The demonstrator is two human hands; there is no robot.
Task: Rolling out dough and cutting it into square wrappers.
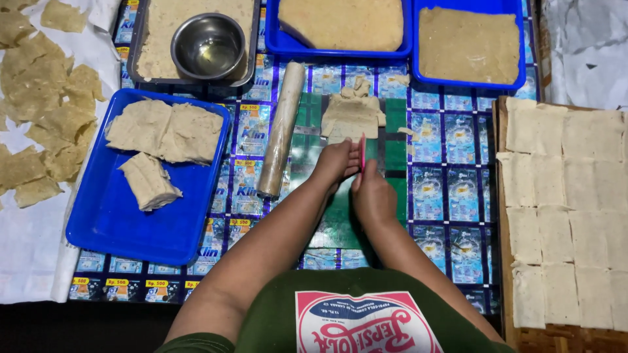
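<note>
We found both hands, left (335, 163) and right (371, 195), gripping a pink scraper (362, 153) just below flattened dough (351, 116).

The work goes on low down, on a floor covering (445, 189) made of many small glossy sachet wrappers joined in a grid, mostly blue and white with yellow corner tabs. White sheeting (29, 248) lies along the left edge, creased and folded at its lower end, and more crumpled white sheeting (585, 52) fills the upper right corner. A woven bamboo rack (553, 340) with a brown frame runs down the right side. The bottom left corner falls into dark shadow. Light is even and soft from above, gleaming faintly on the wrappers.
</note>
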